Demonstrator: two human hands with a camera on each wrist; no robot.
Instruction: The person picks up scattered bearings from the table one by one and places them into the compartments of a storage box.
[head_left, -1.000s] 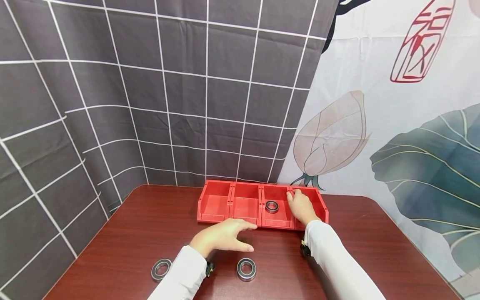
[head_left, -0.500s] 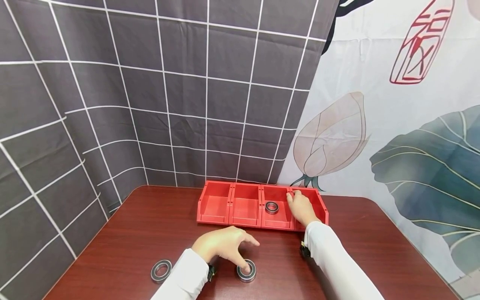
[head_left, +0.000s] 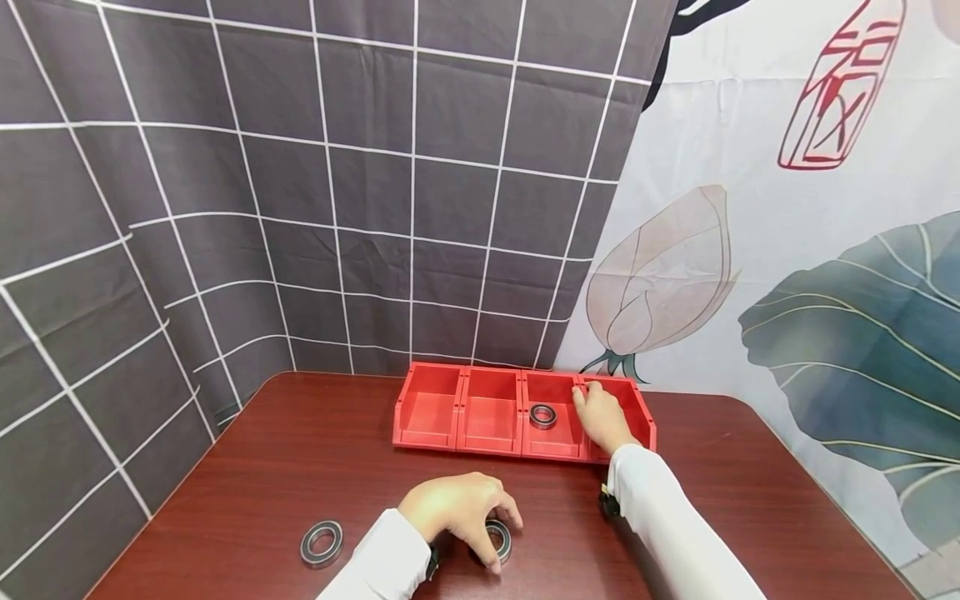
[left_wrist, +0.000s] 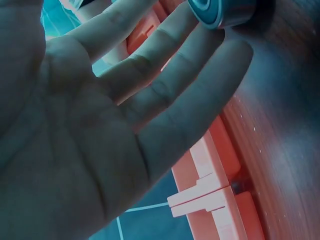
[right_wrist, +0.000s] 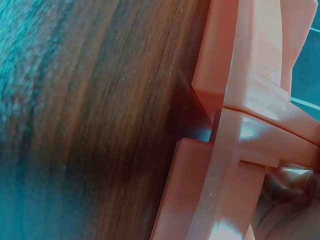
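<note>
My left hand (head_left: pixel 456 507) is low over the table, its thumb and fingers bent round a ball bearing (head_left: pixel 507 543). In the left wrist view the bearing (left_wrist: pixel 239 12) meets the fingertips; the thumb is out of sight there. At the red parts bins (head_left: pixel 427 438), my right hand (head_left: pixel 603 418) grips the divider between the two rightmost compartments, thumb on the left side. Part of the right hand (right_wrist: pixel 285 212) shows behind the bin wall in the right wrist view; its fingertips are hidden. A second bearing (head_left: pixel 543 426) lies flat in the third compartment from the left.
Another bearing (head_left: pixel 307 546) lies flat on the brown table (head_left: pixel 225 500), left of the left sleeve (head_left: pixel 382 558). The bins stand in a row at the table's back, before a grey gridded curtain (head_left: pixel 360 250) and a printed white cloth (head_left: pixel 690 125).
My left hand has come down and toward me, and its thumb and fingers have closed round the bearing on the table. The right hand has stayed at the bins.
</note>
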